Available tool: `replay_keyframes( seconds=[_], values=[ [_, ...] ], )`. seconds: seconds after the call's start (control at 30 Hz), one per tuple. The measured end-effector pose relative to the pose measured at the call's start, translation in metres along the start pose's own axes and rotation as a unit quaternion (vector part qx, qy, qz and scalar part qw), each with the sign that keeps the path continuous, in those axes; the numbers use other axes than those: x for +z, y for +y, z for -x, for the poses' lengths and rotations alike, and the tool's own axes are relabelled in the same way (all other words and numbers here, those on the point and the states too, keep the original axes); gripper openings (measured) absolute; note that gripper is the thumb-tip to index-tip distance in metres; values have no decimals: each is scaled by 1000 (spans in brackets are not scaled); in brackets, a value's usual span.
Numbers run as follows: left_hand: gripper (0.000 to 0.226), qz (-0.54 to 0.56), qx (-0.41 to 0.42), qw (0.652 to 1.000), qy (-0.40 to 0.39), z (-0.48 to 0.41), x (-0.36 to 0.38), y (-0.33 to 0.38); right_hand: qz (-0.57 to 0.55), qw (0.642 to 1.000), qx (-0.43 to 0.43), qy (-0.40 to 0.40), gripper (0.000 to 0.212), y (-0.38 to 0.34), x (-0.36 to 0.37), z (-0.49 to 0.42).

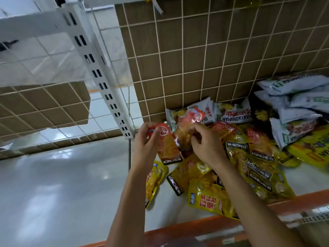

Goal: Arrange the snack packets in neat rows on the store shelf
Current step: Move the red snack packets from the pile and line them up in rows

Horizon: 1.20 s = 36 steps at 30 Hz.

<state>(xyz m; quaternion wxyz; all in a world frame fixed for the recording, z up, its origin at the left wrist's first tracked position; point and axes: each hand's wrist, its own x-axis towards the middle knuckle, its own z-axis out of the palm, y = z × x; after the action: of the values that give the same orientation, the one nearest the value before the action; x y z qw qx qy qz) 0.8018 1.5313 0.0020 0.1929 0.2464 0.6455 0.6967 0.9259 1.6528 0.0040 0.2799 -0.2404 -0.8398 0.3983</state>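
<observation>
A box (44,104) sits left of the slotted post (99,75), behind wire mesh. Just right of the post's foot, the left hand (146,145) grips a red packet (167,148), fingers curled round its top edge and the packet hanging upright above the shelf (195,227). Further right of the post, the right hand (206,145) pinches a crumpled orange packet (183,134) with curled fingers, touching the red one. Beyond, right of the post, a loose pile (249,166) of yellow packets lies overlapping on the shelf. Farthest from the post, pale packets (299,104) are stacked against the gridded back wall (195,59).
</observation>
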Motion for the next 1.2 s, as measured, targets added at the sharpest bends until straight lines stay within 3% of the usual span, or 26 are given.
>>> replay_keyframes(
  seconds=[0.1, 0.17, 0.27, 0.33, 0.4, 0.5, 0.57, 0.67, 0.73, 0.87, 1.03, 1.2],
  values=[
    [13, 22, 0, 1000, -14, 0, 14, 6, -31, 998, -44, 13, 34, -4, -8, 4],
    [12, -6, 18, 1000, -18, 3, 25, 12, -46, 998, -45, -25, 36, -9, -13, 5],
    [14, -77, 68, 995, -6, 6, 39, 16, -55, 996, -26, -62, 42, -13, -17, 11],
    [14, -109, 86, 990, 30, 6, 43, 13, -56, 998, 12, -28, 37, -9, -21, 15],
    [11, -117, 82, 987, 69, 8, 43, 8, -23, 997, 70, 23, 25, 2, -29, 14],
    [16, -101, 35, 991, 86, 13, 42, 3, 116, 982, 136, 56, 14, 26, -44, 7],
    [21, -69, -9, 993, 97, 18, 44, 3, 189, 964, 179, 46, 37, 35, -51, 3],
    [29, 0, -87, 991, 101, 28, 48, 4, 215, 941, 261, 11, 80, 35, -53, -2],
    [30, 46, -154, 981, 111, 31, 48, 4, 250, 924, 291, -9, 91, 33, -51, -6],
    [18, 72, -232, 962, 127, 41, 42, 5, 238, 933, 271, 9, 81, 33, -48, -9],
    [74, 111, -210, 963, 126, 55, 28, 2, 107, 970, 197, 96, 72, 20, -50, 4],
    [70, 169, -206, 948, 173, 62, 11, -3, 17, 992, 123, 25, 55, -10, -25, 31]
  ],
)
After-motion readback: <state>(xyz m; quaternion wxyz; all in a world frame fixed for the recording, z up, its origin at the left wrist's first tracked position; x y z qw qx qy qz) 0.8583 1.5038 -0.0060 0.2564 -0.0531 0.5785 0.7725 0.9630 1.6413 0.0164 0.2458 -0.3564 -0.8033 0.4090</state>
